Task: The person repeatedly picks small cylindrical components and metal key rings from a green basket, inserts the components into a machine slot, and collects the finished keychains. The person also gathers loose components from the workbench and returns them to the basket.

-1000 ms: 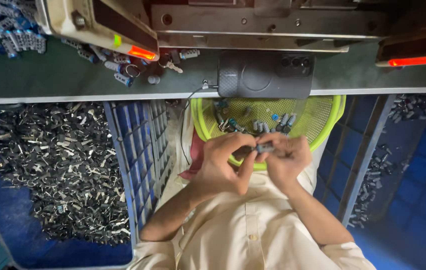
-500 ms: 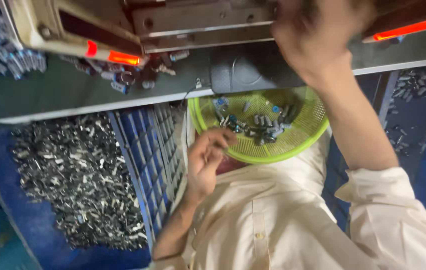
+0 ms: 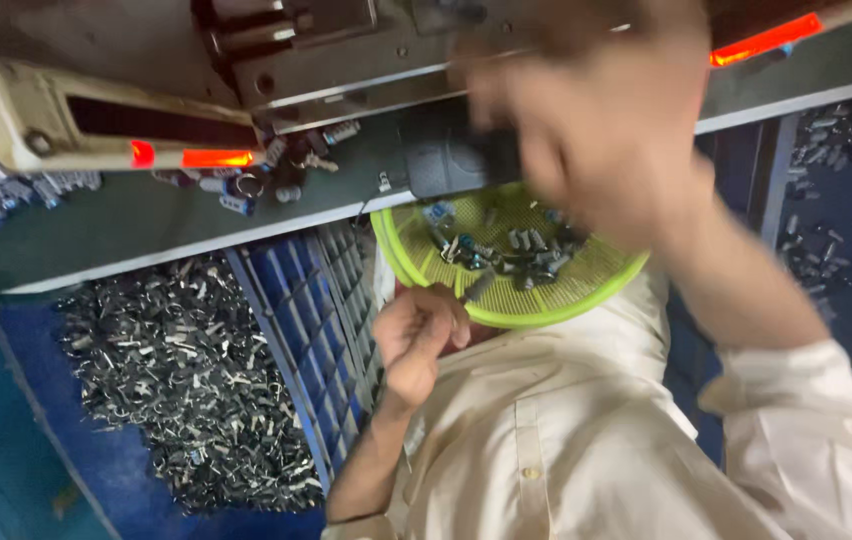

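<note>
The left hand (image 3: 424, 335) rests in the lap, fingers curled around a small dark metal part (image 3: 479, 288), beside the green basket (image 3: 506, 310) of parts. The right hand (image 3: 586, 130) is raised and blurred; I cannot tell its grip.

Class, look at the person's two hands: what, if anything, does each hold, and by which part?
Left hand, curled beside the green basket: contents hidden. Right hand: too blurred to tell.

Lime-green perforated basket (image 3: 416, 262); blue slatted crate (image 3: 311, 320); cream shirt (image 3: 586, 440); grey metal pieces (image 3: 186, 380); red-orange lights (image 3: 186, 157).
</note>
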